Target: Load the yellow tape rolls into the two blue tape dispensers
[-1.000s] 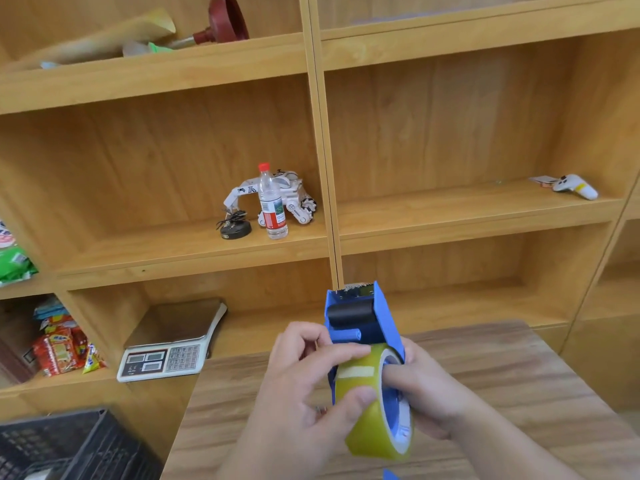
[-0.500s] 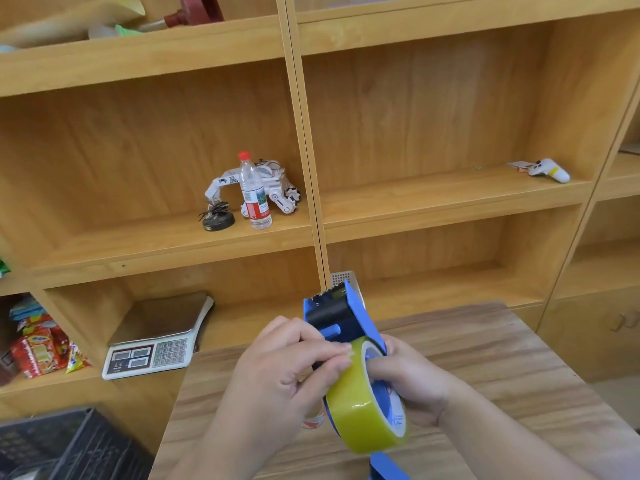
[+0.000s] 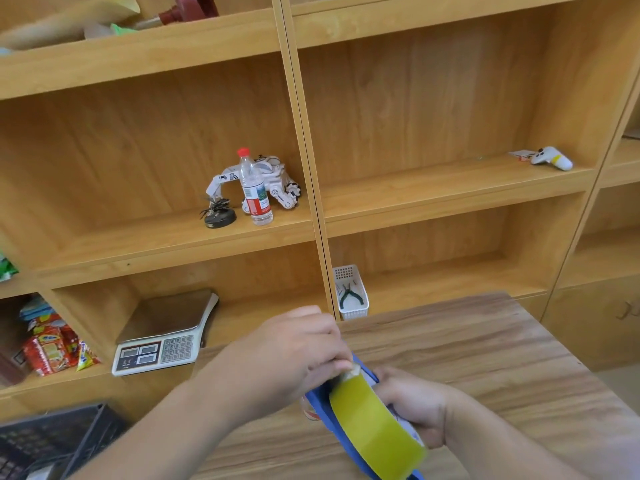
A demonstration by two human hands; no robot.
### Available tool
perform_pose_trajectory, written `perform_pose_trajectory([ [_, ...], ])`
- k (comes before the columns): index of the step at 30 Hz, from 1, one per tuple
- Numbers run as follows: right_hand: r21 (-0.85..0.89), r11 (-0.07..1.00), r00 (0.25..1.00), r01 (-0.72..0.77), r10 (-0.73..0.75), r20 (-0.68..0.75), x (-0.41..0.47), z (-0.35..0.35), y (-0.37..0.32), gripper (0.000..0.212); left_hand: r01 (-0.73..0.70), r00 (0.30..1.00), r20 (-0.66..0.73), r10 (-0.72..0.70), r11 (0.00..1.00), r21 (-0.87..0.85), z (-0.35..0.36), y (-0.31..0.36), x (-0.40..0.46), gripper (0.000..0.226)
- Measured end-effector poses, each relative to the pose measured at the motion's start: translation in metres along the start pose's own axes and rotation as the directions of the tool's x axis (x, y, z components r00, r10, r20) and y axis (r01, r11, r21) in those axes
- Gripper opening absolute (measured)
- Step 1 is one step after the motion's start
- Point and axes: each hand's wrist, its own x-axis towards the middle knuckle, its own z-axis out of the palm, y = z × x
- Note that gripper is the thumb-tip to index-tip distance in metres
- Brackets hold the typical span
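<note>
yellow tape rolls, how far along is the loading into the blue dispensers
Looks done: one wide yellow tape roll sits in a blue plastic tape dispenser over the wooden table.
In hand: the right hand holds the dispenser; the left hand pinches at the roll's top, seemingly feeding the tape end.
Left: a second dispenser and roll are not in view, so that one is apparently still to load.

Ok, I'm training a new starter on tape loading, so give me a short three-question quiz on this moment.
1. True or false: the yellow tape roll sits on the blue tape dispenser.
2. Which hand pinches at the roll's top edge?
A. left hand
B. right hand
3. What lies in the white basket on the shelf?

Key: 1 true; 2 A; 3 green-handled pliers.
</note>
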Motion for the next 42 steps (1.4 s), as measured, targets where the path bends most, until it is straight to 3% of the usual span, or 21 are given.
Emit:
perform_pose_trajectory([
  [4,0.031,1.0,1.0,-0.004,0.005,-0.026,0.004,0.004,0.007,0.044,0.019,0.996,0.089,-0.014,0.998,-0.06,-0.004,-0.008,0.016,0.033],
  [9,0.138,0.99,1.0,0.029,-0.029,-0.001,0.003,0.009,0.012,0.041,0.04,0.994,0.099,-0.033,0.997,-0.071,-0.002,-0.015,0.027,0.028],
  [15,0.249,0.967,0.998,0.049,-0.059,0.032,-0.009,0.005,0.014,0.036,0.002,1.0,-0.03,-0.004,0.998,-0.066,0.001,-0.013,0.029,0.023],
  [19,0.271,0.952,0.99,0.14,-0.137,-0.029,-0.026,0.009,0.001,0.028,0.092,0.986,-0.132,-0.106,0.99,-0.106,0.001,-0.015,0.022,0.019],
  [27,0.147,0.986,0.997,0.074,-0.071,-0.029,-0.02,0.005,0.011,0.047,0.276,0.954,-0.054,-0.296,0.934,-0.227,-0.005,-0.023,0.01,0.016],
  [36,0.074,0.997,0.999,0.01,-0.013,0.052,-0.028,0.009,0.006,0.046,0.342,0.921,-0.081,-0.381,0.891,-0.299,-0.015,-0.043,-0.002,0.011],
  [39,0.024,1.0,0.998,-0.004,0.003,0.068,-0.032,0.014,0.002,0.049,0.423,0.891,0.001,-0.455,0.828,-0.368,-0.011,-0.047,-0.007,0.012],
  [42,-0.055,0.998,1.0,0.012,-0.01,0.023,-0.031,0.021,-0.001,0.039,0.5,0.855,0.126,-0.502,0.739,-0.451,0.001,-0.049,-0.012,0.013],
])
